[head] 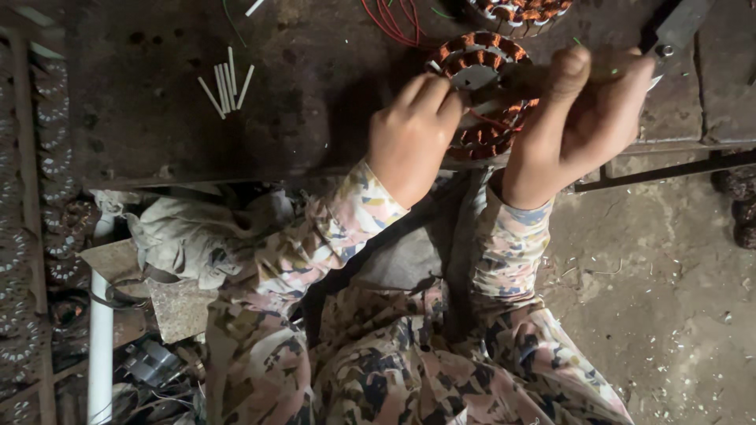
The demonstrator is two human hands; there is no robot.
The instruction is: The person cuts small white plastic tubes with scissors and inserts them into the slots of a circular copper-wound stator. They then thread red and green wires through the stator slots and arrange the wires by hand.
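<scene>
A round stator with copper windings (pixel 482 59) lies at the near edge of a dark, worn workbench (pixel 299 94). My left hand (pixel 411 135) rests on its left side with the fingers curled against the ring. My right hand (pixel 587 118) is closed over its right side, thumb up, gripping the ring and what looks like the handle of a metal tool (pixel 676 31) that sticks out toward the upper right. Much of the stator is hidden under both hands. My sleeves are patterned cloth.
Several white sleeve tubes (pixel 227 86) lie on the bench at left. Red wires (pixel 394 20) and a second wound stator (pixel 520 12) sit at the far edge. Rags (pixel 181 236), a white pipe (pixel 100 346) and stacked stators (pixel 55 118) fill the left; dirt floor (pixel 669 299) at right.
</scene>
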